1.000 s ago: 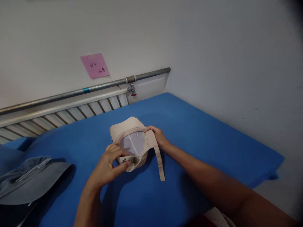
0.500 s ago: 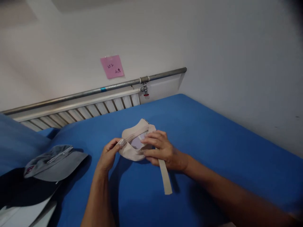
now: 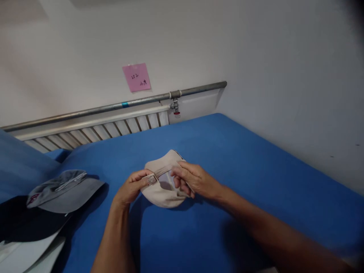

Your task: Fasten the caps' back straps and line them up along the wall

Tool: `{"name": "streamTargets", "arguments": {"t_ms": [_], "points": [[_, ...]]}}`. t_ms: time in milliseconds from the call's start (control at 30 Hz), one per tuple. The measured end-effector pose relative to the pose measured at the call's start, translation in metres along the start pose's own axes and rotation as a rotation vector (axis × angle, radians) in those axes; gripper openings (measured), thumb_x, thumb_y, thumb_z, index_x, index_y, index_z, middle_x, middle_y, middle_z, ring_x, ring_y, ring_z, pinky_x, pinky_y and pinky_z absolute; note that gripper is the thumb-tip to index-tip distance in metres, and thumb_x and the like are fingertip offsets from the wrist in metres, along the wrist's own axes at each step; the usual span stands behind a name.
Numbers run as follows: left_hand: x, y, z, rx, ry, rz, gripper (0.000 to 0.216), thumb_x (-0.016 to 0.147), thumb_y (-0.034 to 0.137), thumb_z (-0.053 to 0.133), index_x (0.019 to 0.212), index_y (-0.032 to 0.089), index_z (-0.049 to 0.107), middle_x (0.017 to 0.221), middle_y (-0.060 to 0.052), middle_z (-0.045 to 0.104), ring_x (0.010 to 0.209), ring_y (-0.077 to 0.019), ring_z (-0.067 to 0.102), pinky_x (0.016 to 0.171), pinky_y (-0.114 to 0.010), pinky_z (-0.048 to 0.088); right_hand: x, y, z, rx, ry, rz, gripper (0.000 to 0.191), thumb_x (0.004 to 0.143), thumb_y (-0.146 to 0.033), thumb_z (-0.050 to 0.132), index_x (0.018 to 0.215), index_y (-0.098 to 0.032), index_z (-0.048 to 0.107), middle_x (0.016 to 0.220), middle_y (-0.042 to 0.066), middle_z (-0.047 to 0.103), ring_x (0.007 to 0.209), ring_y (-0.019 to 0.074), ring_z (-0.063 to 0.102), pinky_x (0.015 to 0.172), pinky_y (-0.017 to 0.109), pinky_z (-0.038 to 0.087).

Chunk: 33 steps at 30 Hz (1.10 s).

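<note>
A beige baseball cap (image 3: 160,197) is in front of me, its back opening turned towards me and its pale lining showing. My left hand (image 3: 132,187) pinches the left side of that opening, thumb against a metal buckle (image 3: 151,179) on the strap. At the right side of the opening is my right hand (image 3: 193,178), fingers curled and closed on the cap's strap. A short piece of the strap shows beneath these fingers; the rest is hidden by the hand.
Several caps lie in a stack at the left, a grey cap (image 3: 68,193) on top of a black cap (image 3: 28,223) and white ones. The blue surface (image 3: 241,159) meets walls behind and at the right. A radiator (image 3: 113,129) and pipe (image 3: 93,112) run along the back.
My right hand has turned and its fingers have curled in. The long strap end that hung below it is now mostly hidden. The buckle under my left thumb shows more fully.
</note>
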State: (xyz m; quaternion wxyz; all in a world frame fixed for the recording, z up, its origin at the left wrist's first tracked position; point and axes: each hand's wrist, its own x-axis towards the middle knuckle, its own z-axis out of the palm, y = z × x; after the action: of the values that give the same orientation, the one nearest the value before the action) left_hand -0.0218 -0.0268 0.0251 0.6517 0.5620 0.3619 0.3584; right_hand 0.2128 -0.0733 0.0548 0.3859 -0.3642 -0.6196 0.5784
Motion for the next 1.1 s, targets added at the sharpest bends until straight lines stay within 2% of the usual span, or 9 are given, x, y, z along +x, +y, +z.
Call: {"name": "streamTargets", "arguments": {"t_ms": [100, 167, 233, 367, 433, 533, 733, 933, 1100], "points": [[-0.002, 0.003, 0.003, 0.054, -0.060, 0.046, 0.026, 0.070, 0.039, 0.076, 0.075, 0.014, 0.072, 0.068, -0.002, 0.061, 0.062, -0.0108, 0.052, 0.060, -0.021, 0.039, 0.003, -0.011, 0.001, -0.225, 0.029, -0.151, 0.031, 0.094, -0.041, 0.042, 0.081, -0.017, 0.057, 0.060, -0.004, 0.051, 0.047, 0.0061, 0.048, 0.047, 0.018, 0.041], [-0.003, 0.004, 0.005, 0.038, -0.045, 0.062, 0.024, 0.070, 0.037, 0.076, 0.075, 0.014, 0.071, 0.069, -0.002, 0.062, 0.063, -0.0107, 0.053, 0.060, -0.021, 0.040, 0.006, -0.017, 0.001, -0.329, 0.022, -0.251, 0.022, 0.094, -0.034, 0.045, 0.088, -0.018, 0.060, 0.062, -0.004, 0.054, 0.054, 0.0071, 0.051, 0.053, 0.018, 0.042], [-0.003, 0.004, 0.007, -0.018, -0.009, 0.064, 0.023, 0.066, 0.034, 0.079, 0.072, 0.014, 0.069, 0.065, 0.000, 0.061, 0.058, -0.0090, 0.051, 0.056, -0.020, 0.038, 0.008, -0.019, 0.002, -0.334, -0.002, -0.265, 0.017, 0.092, -0.030, 0.048, 0.094, -0.020, 0.062, 0.065, -0.004, 0.057, 0.058, 0.0076, 0.053, 0.055, 0.019, 0.042], [-0.001, 0.002, 0.009, -0.127, 0.005, 0.048, 0.025, 0.060, 0.031, 0.083, 0.069, 0.014, 0.067, 0.061, 0.001, 0.061, 0.051, -0.0071, 0.049, 0.050, -0.018, 0.035, 0.012, -0.001, 0.005, -0.034, -0.040, -0.073, 0.020, 0.089, -0.034, 0.052, 0.083, -0.018, 0.061, 0.062, -0.004, 0.053, 0.045, 0.0051, 0.045, 0.043, 0.018, 0.037], [0.000, 0.001, 0.009, -0.160, 0.009, 0.019, 0.027, 0.057, 0.030, 0.085, 0.073, 0.015, 0.068, 0.062, 0.001, 0.063, 0.051, -0.0077, 0.052, 0.049, -0.018, 0.037, 0.012, 0.012, 0.007, 0.151, -0.067, 0.036, 0.019, 0.086, -0.036, 0.057, 0.083, -0.018, 0.060, 0.060, -0.006, 0.051, 0.038, 0.0038, 0.040, 0.037, 0.017, 0.032], [0.001, -0.001, 0.011, -0.185, 0.029, -0.013, 0.028, 0.055, 0.030, 0.086, 0.073, 0.015, 0.069, 0.064, 0.000, 0.066, 0.051, -0.0084, 0.055, 0.049, -0.018, 0.039, 0.013, 0.025, 0.008, 0.299, -0.074, 0.113, 0.017, 0.081, -0.034, 0.063, 0.084, -0.017, 0.061, 0.057, -0.007, 0.050, 0.036, 0.0025, 0.036, 0.035, 0.016, 0.028], [0.002, -0.002, 0.013, -0.165, 0.034, -0.033, 0.025, 0.057, 0.030, 0.085, 0.069, 0.014, 0.071, 0.061, -0.001, 0.066, 0.050, -0.0084, 0.056, 0.049, -0.018, 0.041, 0.015, 0.030, 0.005, 0.345, -0.082, 0.213, 0.015, 0.078, -0.033, 0.065, 0.080, -0.019, 0.062, 0.049, -0.008, 0.047, 0.032, 0.0020, 0.031, 0.031, 0.015, 0.021], [0.002, -0.002, 0.015, -0.142, 0.038, -0.036, 0.024, 0.057, 0.032, 0.085, 0.069, 0.015, 0.072, 0.060, -0.001, 0.065, 0.049, -0.0077, 0.053, 0.047, -0.017, 0.039, 0.015, 0.031, 0.003, 0.450, -0.126, 0.221, 0.015, 0.077, -0.032, 0.066, 0.079, -0.019, 0.059, 0.045, -0.010, 0.041, 0.032, 0.0019, 0.027, 0.031, 0.014, 0.019], [0.003, -0.003, 0.016, -0.106, 0.031, -0.035, 0.025, 0.059, 0.033, 0.083, 0.070, 0.015, 0.072, 0.062, -0.001, 0.064, 0.051, -0.0076, 0.051, 0.048, -0.018, 0.037, 0.016, 0.032, 0.001, 0.413, -0.181, 0.238, 0.015, 0.076, -0.033, 0.066, 0.078, -0.019, 0.059, 0.044, -0.010, 0.040, 0.031, 0.0022, 0.026, 0.030, 0.014, 0.020]]}}
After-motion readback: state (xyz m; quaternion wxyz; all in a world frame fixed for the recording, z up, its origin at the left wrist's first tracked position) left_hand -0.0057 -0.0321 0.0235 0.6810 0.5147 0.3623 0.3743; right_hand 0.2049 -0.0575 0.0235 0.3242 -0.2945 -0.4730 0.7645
